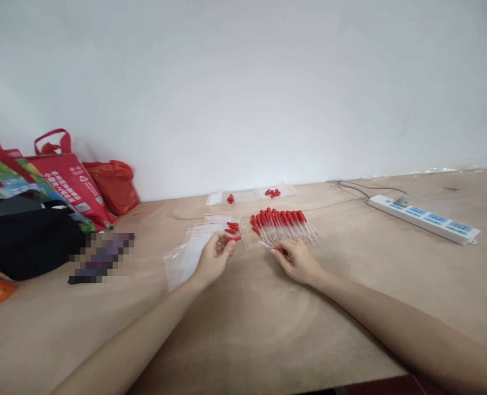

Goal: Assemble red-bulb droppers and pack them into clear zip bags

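My left hand [215, 253] pinches a red rubber dropper bulb [234, 238] between thumb and fingers. In my right hand [293, 257] is a thin glass dropper tube [265, 244], its tip pointing left toward the bulb, apart from it. Loose red bulbs [232, 226] lie just beyond my left fingertips. A few bare glass tubes [246, 239] lie between the hands. Behind my right hand is a row of droppers [282, 224], red bulbs at the far end and glass tubes toward me. Transparent zip bags [188, 249] lie overlapped beside and partly under my left hand.
Near the wall lie more bags, with a few red bulbs [272, 193] on one and another red cluster [230, 198]. A white power strip [424, 219] with a plugged cable stands right. Shopping bags [73, 184], a red plastic bag [114, 186] and a black bag [29, 241] sit left.
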Available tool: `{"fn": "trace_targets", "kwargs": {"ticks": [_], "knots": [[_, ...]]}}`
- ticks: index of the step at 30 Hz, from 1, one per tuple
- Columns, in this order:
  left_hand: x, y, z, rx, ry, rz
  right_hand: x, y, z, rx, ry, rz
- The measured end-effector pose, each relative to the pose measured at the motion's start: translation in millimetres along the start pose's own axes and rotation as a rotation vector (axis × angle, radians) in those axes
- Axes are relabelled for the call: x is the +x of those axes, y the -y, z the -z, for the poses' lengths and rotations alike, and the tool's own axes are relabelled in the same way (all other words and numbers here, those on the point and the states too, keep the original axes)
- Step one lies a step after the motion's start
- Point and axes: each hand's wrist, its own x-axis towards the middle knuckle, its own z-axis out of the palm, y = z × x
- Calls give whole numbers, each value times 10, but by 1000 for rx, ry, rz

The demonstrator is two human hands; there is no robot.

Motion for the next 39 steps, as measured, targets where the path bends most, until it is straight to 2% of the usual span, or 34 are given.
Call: {"fn": "trace_targets", "kwargs": {"ticks": [3,5,13,18,24,33,36,39], "knots": [[-230,-73,-120,-127,82,162,-32,51,-41,10,3,50],[-288,-106,-151,-170,111,205,-43,83,-71,-3,2,87],[-270,-99,-124,-193,125,204,-33,121,-99,-39,-18,128],[-283,-73,-129,-140,158,151,-37,144,-79,-73,3,148],[-280,-54,-111,87,165,-18,-46,192,-61,-73,89,198],[-333,-64,-100,93,220,-76,-18,139,-31,-53,158,270],[-353,-83,-97,176,268,-151,3,122,-5,-111,154,337],[-361,-101,-102,235,253,-203,-1,138,3,-160,125,362]]}}
